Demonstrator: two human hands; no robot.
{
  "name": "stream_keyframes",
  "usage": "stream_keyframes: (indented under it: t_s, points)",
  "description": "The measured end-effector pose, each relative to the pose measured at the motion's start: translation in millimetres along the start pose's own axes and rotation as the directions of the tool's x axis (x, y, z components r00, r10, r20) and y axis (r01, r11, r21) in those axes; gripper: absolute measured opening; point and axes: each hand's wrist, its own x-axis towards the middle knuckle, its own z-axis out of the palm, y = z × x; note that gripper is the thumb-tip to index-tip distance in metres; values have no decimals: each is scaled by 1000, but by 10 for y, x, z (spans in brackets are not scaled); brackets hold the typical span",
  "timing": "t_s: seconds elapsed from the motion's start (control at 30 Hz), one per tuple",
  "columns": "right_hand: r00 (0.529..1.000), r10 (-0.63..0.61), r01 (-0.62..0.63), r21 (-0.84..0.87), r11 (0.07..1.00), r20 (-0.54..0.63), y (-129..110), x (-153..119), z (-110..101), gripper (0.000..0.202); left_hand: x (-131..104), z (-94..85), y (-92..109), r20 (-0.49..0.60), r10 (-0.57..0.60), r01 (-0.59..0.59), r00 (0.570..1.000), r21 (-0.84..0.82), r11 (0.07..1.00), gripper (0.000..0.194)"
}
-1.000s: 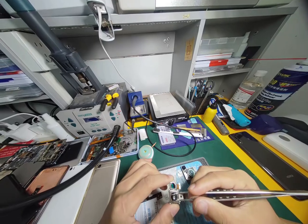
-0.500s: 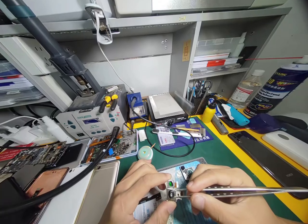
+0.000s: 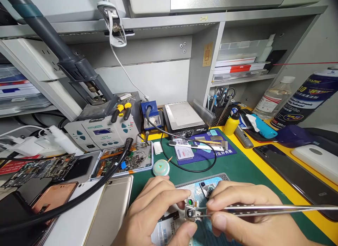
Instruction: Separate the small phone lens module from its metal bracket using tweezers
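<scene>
Between the thumb and index finger of my left hand (image 3: 150,214) is a small metal-framed camera module (image 3: 190,213), with a round dark lens and a green-glinting square window above it. My right hand (image 3: 243,207) pinches steel tweezers (image 3: 269,209), which lie level and point left. Their two tips are at the module's right edge; whether they clamp it I cannot tell. Below the hands lies a light blue and white opened device (image 3: 196,189), partly hidden by my fingers. A dark camera piece (image 3: 208,188) shows at its top, beside my right fingers.
A green mat (image 3: 148,184) covers the bench. On the left are phones (image 3: 111,203), a parts tray (image 3: 138,159) and a black hose (image 3: 92,200). Behind sit a round tin (image 3: 161,167), a toothbrush (image 3: 194,146) and a looped cable. A black phone (image 3: 298,175) lies right.
The whole view has shifted slightly, so things appear a little further right. Both hands keep the same hold on the camera module and tweezers, with hardly any movement.
</scene>
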Motion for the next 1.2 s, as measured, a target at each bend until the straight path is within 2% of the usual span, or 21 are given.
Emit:
stream_keyframes:
  t_s: [0.43, 0.77, 0.87, 1.03, 1.2]
  points:
    - [993, 87, -96, 134, 986, 78, 23, -2, 5, 23, -23, 40, -29, 45, 32, -30, 998, -38, 999, 41]
    - [980, 160, -176, 145, 974, 117, 44, -29, -31, 23, -7, -2, -56, 90, 71, -66, 993, -63, 996, 45]
    - [977, 174, -192, 148, 970, 125, 33, -22, -31, 26, -9, -1, -62, 103, 64, -57, 993, -72, 996, 42]
    - [993, 95, -103, 121, 987, 68, -4, 13, -12, 30, -60, 75, -52, 76, 3, 8, 997, -133, 991, 32]
    - [989, 139, -143, 104, 984, 46, 10, 9, -15, 23, -68, 94, -28, 72, -44, 53, 996, -128, 990, 33]
